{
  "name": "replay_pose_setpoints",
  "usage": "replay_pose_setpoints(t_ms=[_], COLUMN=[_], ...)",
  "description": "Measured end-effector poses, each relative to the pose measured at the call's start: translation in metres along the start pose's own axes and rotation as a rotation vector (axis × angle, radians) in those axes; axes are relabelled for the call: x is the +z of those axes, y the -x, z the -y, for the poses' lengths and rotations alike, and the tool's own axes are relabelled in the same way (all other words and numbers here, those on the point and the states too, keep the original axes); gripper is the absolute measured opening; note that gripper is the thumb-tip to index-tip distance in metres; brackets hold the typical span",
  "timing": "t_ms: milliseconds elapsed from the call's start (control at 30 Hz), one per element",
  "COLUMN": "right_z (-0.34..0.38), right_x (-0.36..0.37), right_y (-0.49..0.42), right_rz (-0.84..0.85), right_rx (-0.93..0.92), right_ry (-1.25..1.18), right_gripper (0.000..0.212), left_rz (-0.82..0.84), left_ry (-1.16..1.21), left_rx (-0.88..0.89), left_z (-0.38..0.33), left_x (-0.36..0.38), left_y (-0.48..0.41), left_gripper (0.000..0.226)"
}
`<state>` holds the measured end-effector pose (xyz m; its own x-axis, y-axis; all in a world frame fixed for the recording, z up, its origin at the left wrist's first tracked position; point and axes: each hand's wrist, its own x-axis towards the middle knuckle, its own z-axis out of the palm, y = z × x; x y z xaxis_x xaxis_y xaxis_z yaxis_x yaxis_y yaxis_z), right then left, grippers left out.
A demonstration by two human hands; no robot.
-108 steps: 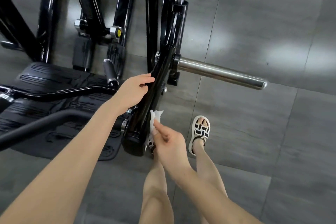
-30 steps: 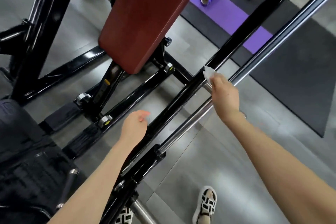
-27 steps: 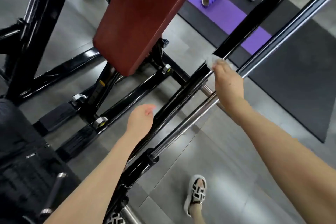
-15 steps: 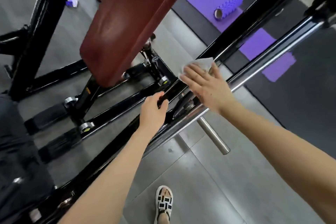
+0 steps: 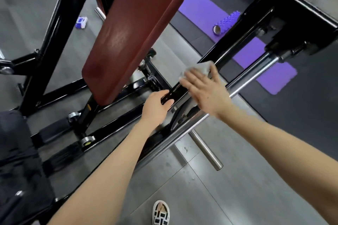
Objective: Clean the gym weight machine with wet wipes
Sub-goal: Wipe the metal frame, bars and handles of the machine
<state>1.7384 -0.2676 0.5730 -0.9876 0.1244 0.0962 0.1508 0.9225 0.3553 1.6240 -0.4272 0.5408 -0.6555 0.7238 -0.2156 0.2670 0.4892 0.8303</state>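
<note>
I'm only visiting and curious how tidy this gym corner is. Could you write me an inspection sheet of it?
Surface: grey tiled floor, a few wet specks near the chrome peg.
Job's things: white wet wipe lying flat on the black frame bar; chrome rod runs beside it.
Clutter: small blue-and-white packet on the floor beyond the red pad.
Grippers: left hand grips the black frame bar; right hand presses the wet wipe with straight fingers.
Cables: nothing seen.
Surroundings: purple mat with a foam roller; one sandalled foot.
</note>
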Motion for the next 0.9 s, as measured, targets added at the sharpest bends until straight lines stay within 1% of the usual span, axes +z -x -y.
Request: replay_pose_setpoints(t_ms=[167, 233, 267, 333, 433, 500, 567, 667, 800, 867, 900], right_z=[-0.094, -0.11, -0.107, -0.089, -0.064, -0.074, -0.097, -0.137, -0.171, -0.169, -0.162], right_x=[-0.04, -0.049, -0.048, -0.04, -0.032, -0.038, -0.047, -0.067, -0.088, -0.087, -0.083], right_y=[-0.017, -0.022, -0.024, -0.024, -0.015, -0.009, -0.003, -0.003, -0.03, -0.036, -0.033], right_rz=[-0.061, -0.069, -0.075, -0.067, -0.021, -0.008, -0.007, 0.013, 0.025, 0.0, 0.003], right_rx=[0.286, 0.366, 0.378, 0.345, 0.224, 0.158, 0.198, 0.36, 0.486, 0.498, 0.455], right_ry=[0.133, 0.146, 0.141, 0.128, 0.099, 0.121, 0.167, 0.216, 0.218, 0.23, 0.238], right_gripper=[0.039, 0.039, 0.041, 0.046, 0.046, 0.045, 0.047, 0.049, 0.05, 0.05, 0.05], left_rz=[0.055, 0.072, 0.082, 0.093, 0.132, 0.149, 0.178, 0.2, 0.2, 0.199, 0.201], left_ry=[0.036, 0.022, 0.016, 0.011, -0.019, -0.021, -0.008, 0.001, -0.001, -0.002, 0.0], left_rx=[0.031, 0.049, 0.055, 0.08, 0.151, 0.177, 0.184, 0.16, 0.122, 0.122, 0.121], left_z=[-0.023, -0.036, -0.044, -0.057, -0.074, -0.083, -0.092, -0.099, -0.101, -0.1, -0.099], left_x=[-0.003, -0.001, -0.001, 0.002, 0.005, 0.004, 0.004, 0.009, 0.013, 0.012, 0.012], left_y=[-0.009, -0.018, -0.023, -0.035, -0.05, -0.059, -0.064, -0.073, -0.081, -0.082, -0.083], left_gripper=[0.041, 0.041, 0.042, 0.041, 0.036, 0.036, 0.037, 0.043, 0.049, 0.049, 0.049])
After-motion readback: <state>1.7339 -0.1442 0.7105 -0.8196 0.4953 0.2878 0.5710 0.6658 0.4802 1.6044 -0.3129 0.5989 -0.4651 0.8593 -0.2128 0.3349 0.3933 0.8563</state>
